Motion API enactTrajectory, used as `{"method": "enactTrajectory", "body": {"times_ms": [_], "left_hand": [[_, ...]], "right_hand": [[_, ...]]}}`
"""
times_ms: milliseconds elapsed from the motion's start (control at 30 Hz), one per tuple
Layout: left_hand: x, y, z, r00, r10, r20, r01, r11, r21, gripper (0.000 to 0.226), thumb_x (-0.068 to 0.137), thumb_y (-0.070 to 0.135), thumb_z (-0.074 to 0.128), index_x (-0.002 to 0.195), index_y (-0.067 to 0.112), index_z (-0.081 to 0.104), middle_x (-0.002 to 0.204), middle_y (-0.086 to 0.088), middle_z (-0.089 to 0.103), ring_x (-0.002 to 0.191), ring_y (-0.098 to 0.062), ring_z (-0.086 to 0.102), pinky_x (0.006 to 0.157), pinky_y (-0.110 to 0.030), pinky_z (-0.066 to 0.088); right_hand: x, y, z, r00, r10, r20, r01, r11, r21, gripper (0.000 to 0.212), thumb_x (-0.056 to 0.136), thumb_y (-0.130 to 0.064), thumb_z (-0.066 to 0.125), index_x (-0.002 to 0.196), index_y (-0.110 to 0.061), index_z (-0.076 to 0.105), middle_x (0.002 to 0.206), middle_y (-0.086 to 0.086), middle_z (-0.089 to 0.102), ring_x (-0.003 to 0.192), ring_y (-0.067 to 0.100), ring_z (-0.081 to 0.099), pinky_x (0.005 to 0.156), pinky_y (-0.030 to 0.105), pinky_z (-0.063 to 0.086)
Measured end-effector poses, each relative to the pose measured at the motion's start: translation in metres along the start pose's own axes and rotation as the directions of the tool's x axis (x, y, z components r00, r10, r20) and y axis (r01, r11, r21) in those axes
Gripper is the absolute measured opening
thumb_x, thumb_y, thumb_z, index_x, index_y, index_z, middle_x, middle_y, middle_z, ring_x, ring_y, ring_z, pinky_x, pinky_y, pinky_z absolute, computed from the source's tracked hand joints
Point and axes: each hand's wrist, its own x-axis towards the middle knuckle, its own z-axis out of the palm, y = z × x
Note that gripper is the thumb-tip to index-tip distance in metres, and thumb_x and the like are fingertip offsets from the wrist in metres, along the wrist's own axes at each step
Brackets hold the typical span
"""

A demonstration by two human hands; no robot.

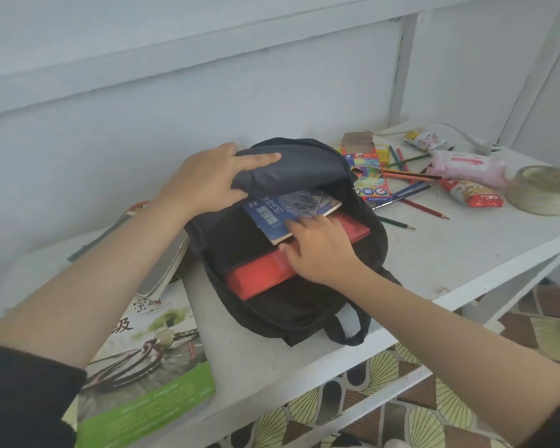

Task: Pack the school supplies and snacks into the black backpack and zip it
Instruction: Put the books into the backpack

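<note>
Beside a green-covered magazine [149, 376] at the table's near edge, the left hand [204, 179] grips the black backpack's [362, 250] flap open while the right hand [320, 250], fingers spread, should press the blue book [272, 211] flat onto the red folder [256, 276] inside.

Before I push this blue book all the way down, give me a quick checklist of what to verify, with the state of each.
1. Flap held open by left hand: ok.
2. Right hand on blue book: ok.
3. Red book fully seated in black backpack: not ok, it sticks out.
4. Room under the books: cannot tell.
5. Pencil box, loose pencils and snacks packed: not ok, out on the table.
</note>
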Motion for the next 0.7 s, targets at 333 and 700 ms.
{"method": "enactTrajectory", "body": {"times_ms": [333, 700], "left_hand": [[0.000, 0.002, -0.001, 0.999, -0.040, 0.018, 0.041, 0.994, -0.102, 0.058, 0.085, 0.048, 0.059, 0.133, 0.059, 0.029, 0.074, 0.007, 0.032, 0.064, -0.007, 0.036, 0.056, -0.022, 0.025], [-0.007, 0.009, 0.000, 0.998, -0.052, -0.028, 0.050, 0.998, -0.049, 0.052, 0.090, 0.045, 0.054, 0.134, 0.057, 0.029, 0.078, 0.002, 0.035, 0.069, -0.015, 0.039, 0.062, -0.028, 0.026]], "right_hand": [[0.025, -0.001, 0.011, 0.959, 0.049, 0.279, -0.002, 0.986, -0.167, 0.066, 0.095, -0.059, 0.011, 0.152, -0.025, 0.003, 0.159, 0.008, 0.000, 0.146, 0.028, -0.003, 0.110, 0.054, -0.015], [0.053, -0.020, 0.023, 0.968, 0.064, 0.243, -0.005, 0.971, -0.238, 0.070, 0.095, -0.059, 0.018, 0.152, -0.021, 0.005, 0.157, 0.017, 0.008, 0.145, 0.033, 0.002, 0.114, 0.051, -0.009]]}}
